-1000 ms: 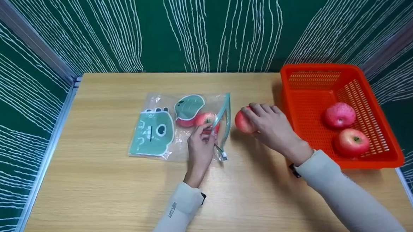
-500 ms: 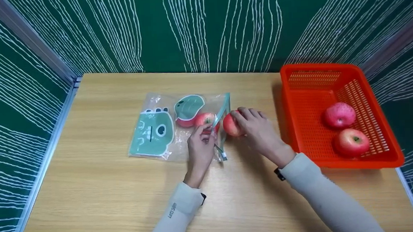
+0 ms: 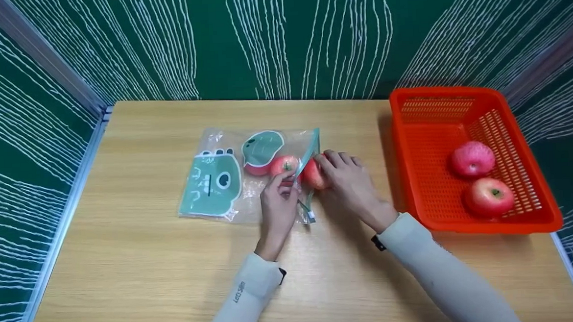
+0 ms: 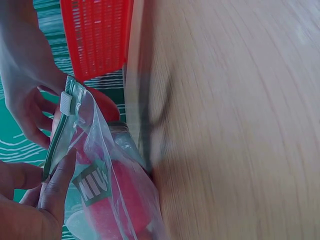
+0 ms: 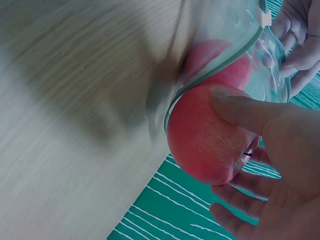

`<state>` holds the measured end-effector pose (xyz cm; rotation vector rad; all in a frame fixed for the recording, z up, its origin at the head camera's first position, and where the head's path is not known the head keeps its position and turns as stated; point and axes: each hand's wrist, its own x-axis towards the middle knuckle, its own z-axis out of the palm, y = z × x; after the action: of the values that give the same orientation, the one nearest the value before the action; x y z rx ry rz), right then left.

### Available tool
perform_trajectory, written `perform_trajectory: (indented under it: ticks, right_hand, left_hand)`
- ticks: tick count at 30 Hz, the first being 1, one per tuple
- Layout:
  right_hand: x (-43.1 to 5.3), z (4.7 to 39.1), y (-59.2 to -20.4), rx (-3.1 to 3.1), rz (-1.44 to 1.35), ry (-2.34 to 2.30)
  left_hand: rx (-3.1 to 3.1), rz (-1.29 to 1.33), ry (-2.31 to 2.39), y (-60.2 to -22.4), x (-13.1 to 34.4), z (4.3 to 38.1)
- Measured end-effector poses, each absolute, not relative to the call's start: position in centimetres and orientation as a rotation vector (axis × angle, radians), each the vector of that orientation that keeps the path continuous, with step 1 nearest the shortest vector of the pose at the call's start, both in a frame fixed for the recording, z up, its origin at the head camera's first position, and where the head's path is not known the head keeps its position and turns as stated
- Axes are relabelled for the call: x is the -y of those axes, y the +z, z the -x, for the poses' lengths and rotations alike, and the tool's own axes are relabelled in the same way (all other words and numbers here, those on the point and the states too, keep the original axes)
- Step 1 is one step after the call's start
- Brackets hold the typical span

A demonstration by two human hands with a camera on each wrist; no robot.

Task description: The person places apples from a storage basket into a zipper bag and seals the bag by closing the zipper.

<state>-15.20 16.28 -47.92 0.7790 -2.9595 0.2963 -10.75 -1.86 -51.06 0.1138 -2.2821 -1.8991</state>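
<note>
A clear zip bag [image 3: 254, 202] with green cartoon prints lies on the table, its green-edged mouth facing right and parted. Inside it sit two apples, one partly under a leaf-shaped print; the nearer apple [image 3: 283, 165] shows by the mouth. My left hand [image 3: 279, 203] pinches the upper edge of the bag's mouth between thumb and fingers. At the mouth, my right hand [image 3: 350, 179] grips another red apple [image 5: 207, 135], thumb on one side and fingers on the other. In the right wrist view this apple touches the green rim of the opening. A white slider [image 4: 65, 103] sits at the rim's end.
To the right stands a red-orange plastic basket [image 3: 432, 222] with slotted walls, holding a pink apple [image 3: 473, 159] and a red-yellow apple [image 3: 488, 197]. The wooden table [image 3: 140, 276] ends at green, white-streaked walls [image 3: 221, 41].
My right hand has carried its apple leftward, from beside the basket to the bag's mouth. The left hand has kept its pinch on the bag's edge in the same spot.
</note>
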Motion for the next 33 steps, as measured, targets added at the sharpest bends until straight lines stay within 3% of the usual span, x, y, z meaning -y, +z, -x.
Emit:
perform_trajectory:
  ticks: [33]
  right_hand:
    - [-13.7,15.7,-50.0,2.86,-0.796,0.36]
  left_hand:
    - [2.283,-0.087,-1.871,-50.9,1.6,10.7]
